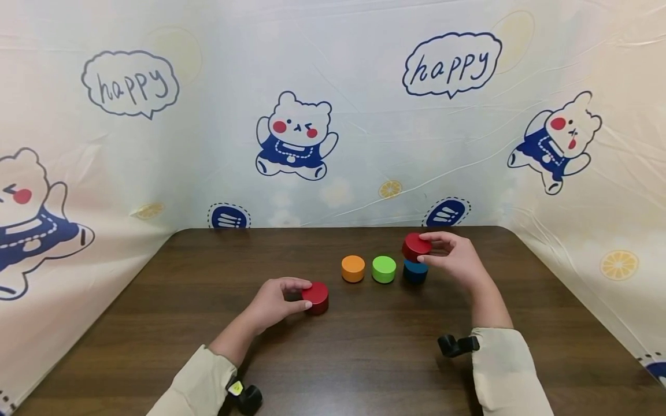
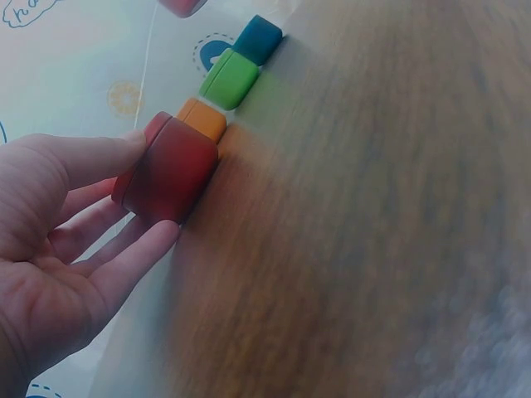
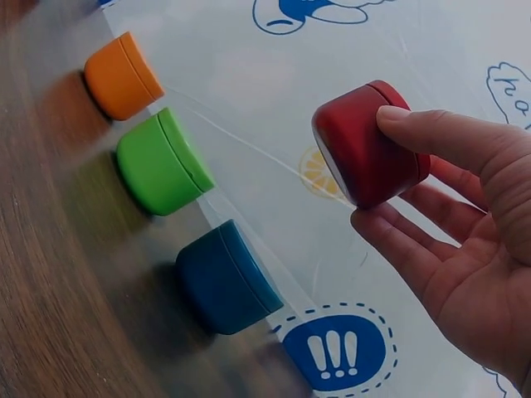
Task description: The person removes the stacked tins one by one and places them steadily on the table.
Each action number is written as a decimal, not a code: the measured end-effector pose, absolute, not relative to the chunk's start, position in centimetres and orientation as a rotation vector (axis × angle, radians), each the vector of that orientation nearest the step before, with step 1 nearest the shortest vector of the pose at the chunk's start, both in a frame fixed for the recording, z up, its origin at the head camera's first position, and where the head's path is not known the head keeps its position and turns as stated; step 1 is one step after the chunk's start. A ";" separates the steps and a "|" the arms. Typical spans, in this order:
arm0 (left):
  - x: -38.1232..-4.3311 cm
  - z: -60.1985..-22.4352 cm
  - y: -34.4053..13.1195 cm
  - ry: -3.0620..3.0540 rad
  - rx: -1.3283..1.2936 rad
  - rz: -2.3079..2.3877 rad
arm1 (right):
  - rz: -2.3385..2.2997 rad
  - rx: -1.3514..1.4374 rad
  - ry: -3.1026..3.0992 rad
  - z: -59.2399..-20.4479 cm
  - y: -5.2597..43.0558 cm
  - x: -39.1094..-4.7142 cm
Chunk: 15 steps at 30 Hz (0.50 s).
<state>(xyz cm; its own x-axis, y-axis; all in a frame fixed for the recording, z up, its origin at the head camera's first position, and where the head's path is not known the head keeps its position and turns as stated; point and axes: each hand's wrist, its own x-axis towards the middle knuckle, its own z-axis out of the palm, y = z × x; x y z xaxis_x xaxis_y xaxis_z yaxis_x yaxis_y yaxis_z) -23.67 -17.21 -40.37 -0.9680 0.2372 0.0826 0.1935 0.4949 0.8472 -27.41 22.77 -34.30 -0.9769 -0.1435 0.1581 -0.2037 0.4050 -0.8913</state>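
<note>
Two small round red pots with lid seams are in the hands. My left hand (image 1: 276, 303) holds the nearer red pot (image 1: 318, 299) at its sides, low at the dark wooden table. In the left wrist view, thumb and fingers lie on either side of this red pot (image 2: 178, 170). My right hand (image 1: 459, 261) pinches the other red pot (image 1: 414, 247), raised above a blue pot (image 1: 415, 273). The right wrist view shows this red pot (image 3: 369, 149) tilted, with a pale underside, apart from the blue pot (image 3: 226, 282).
A lime green pot (image 1: 384, 270) and an orange pot (image 1: 353, 270) stand in a row left of the blue one, near the table's (image 1: 208, 271) back edge. A printed cloth (image 1: 364, 144) with bears hangs behind. Black cameras (image 1: 458, 345) sit at both wrists.
</note>
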 end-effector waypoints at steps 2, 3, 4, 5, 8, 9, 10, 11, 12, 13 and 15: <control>-23.7 -40.4 -17.2 2.683 0.391 1.502 | 1.658 0.318 -2.584 -34.3 22.9 -27.3; -23.7 -40.4 -17.2 2.681 0.389 1.505 | 1.658 0.318 -2.582 -34.2 23.0 -27.3; -23.7 -40.3 -17.2 2.682 0.394 1.504 | 1.660 0.318 -2.578 -34.2 23.1 -27.3; -23.7 -40.3 -17.2 2.682 0.396 1.504 | 1.662 0.318 -2.576 -34.2 23.2 -27.2; -23.7 -40.3 -17.2 2.677 0.395 1.507 | 1.671 0.302 -2.570 -34.3 23.5 -27.1; -23.7 -40.3 -17.1 2.676 0.393 1.507 | 1.673 0.303 -2.569 -34.3 23.7 -27.1; -23.7 -40.3 -17.2 2.675 0.391 1.506 | 1.678 0.302 -2.566 -34.3 23.8 -27.1; -23.7 -40.3 -17.2 2.674 0.390 1.506 | 1.675 0.304 -2.568 -34.3 23.9 -27.1; -23.7 -40.3 -17.1 2.675 0.388 1.506 | 1.674 0.302 -2.567 -34.3 24.0 -27.1; -23.6 -40.2 -17.1 2.677 0.387 1.505 | 1.672 0.307 -2.565 -34.3 24.2 -27.1; -23.6 -40.2 -17.1 2.681 0.389 1.501 | 1.666 0.307 -2.566 -34.3 24.4 -27.1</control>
